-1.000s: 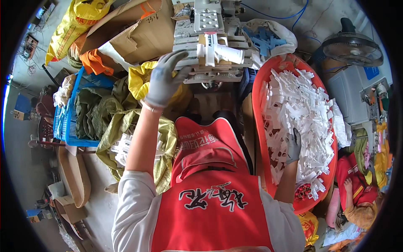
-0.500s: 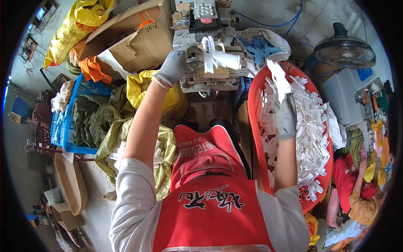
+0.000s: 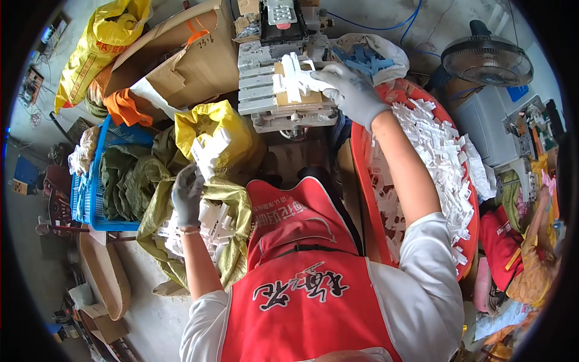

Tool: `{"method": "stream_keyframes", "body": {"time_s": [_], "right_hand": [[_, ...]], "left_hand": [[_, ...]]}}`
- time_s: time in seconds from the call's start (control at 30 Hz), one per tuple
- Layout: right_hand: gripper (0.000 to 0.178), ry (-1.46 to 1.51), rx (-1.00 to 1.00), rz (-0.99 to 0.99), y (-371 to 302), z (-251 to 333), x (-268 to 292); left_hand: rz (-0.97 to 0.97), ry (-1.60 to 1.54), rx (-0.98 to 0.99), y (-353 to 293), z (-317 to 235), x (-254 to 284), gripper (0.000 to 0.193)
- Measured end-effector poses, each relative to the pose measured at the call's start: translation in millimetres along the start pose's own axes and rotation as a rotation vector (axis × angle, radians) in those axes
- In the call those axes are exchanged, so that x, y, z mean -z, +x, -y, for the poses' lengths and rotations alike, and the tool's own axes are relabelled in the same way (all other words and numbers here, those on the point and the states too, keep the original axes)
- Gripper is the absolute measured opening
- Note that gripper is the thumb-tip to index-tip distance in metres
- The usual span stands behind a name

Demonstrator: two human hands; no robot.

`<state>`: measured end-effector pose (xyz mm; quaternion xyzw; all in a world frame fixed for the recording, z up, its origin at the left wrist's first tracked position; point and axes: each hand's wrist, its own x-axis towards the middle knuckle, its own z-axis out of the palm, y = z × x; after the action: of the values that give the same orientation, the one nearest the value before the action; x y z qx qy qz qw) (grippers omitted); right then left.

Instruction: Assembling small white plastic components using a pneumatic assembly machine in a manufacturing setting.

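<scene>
My left hand [image 3: 188, 196], in a grey glove, grips a white plastic toy gun [image 3: 210, 149] by one end. It is held above an open olive-green sack [image 3: 158, 208] with several similar white pieces inside. My gloved right hand [image 3: 357, 95] holds another white toy gun [image 3: 293, 79] at its barrel end, against the tan block on the bed of a small printing machine [image 3: 256, 87]. The machine's pinkish pad [image 3: 283, 26] hangs behind that piece, apart from it. Fingertips of the right hand partly cover the barrel end.
A red tub [image 3: 360, 169] heaped with white pieces stands at my right. Behind it are a sack of blue pieces [image 3: 365, 60] and a fan [image 3: 487, 60]. At left are a yellow sack [image 3: 241, 142], a cardboard box [image 3: 199, 66] and a blue basket [image 3: 90, 196]. Another person [image 3: 531, 265] sits far right.
My left hand has carried its toy gun from the machine down left to above the green sack. My right hand has brought another from over the red tub to the machine bed.
</scene>
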<state>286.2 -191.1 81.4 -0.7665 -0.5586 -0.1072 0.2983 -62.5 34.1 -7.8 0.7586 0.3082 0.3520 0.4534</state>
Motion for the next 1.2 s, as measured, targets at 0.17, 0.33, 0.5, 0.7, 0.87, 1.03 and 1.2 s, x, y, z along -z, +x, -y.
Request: {"method": "stream_keyframes", "body": {"time_s": [0.17,0.33,0.5,0.7,0.87,1.03,1.2], "right_hand": [[0.047,-0.189,-0.049,0.208,-3.5,3.6,0.2],[0.038,-0.096,0.067,-0.352,-52.4,33.9,-13.6],[0.020,0.211,-0.160,-0.173,-195.6,32.4,-75.6],[0.019,0.014,-0.877,-0.155,-342.0,-60.6,-61.0],[0.043,-0.329,-1.074,0.122,-371.7,-188.3,-106.4],[0.047,-0.399,-1.254,0.111,-370.3,-208.8,-116.1],[0.043,-0.367,-0.983,-0.117,-408.8,-201.2,-159.5]], "left_hand": [[0.017,-0.076,0.063,-24.7,25.1,4.4,0.027],[0.021,-0.025,0.057,-40.4,28.8,13.1,0.030],[-0.094,0.552,0.061,-67.1,42.9,67.7,0.029],[-0.115,0.030,0.297,-107.4,100.4,165.4,0.030],[0.005,0.776,-0.223,-113.3,109.7,193.5,0.024],[0.207,0.775,-0.153,-74.9,71.3,157.3,0.027],[0.152,0.812,0.073,-69.3,20.4,76.8,0.030]]}}
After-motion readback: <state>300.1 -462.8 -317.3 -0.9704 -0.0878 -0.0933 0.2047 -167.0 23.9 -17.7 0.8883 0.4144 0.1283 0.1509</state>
